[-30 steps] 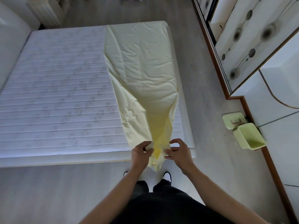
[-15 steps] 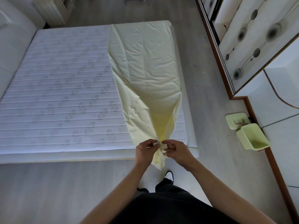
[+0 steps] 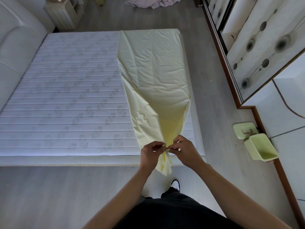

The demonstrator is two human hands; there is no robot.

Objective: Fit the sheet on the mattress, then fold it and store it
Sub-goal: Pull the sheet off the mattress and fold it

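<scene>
A pale yellow sheet [image 3: 153, 70] lies folded in a long strip along the right side of the white quilted mattress [image 3: 66, 96]. Its near end narrows to a bunched tip that hangs over the mattress's front edge. My left hand [image 3: 151, 152] and my right hand [image 3: 183, 148] pinch that gathered end together, fingertips almost touching, just above the front right corner of the bed. A short tail of sheet dangles below my hands toward the floor.
A light green bin [image 3: 260, 147] with its lid [image 3: 245, 130] beside it stands on the floor at the right, by a mirrored wardrobe [image 3: 257, 47]. A padded headboard [image 3: 14, 47] is at the left, a nightstand [image 3: 64, 12] and crumpled cloth [image 3: 153, 2] lie beyond.
My two hands have come together, closing the open near end of the sheet into a tight bunch. The camera view has also risen slightly, showing more of the far floor.
</scene>
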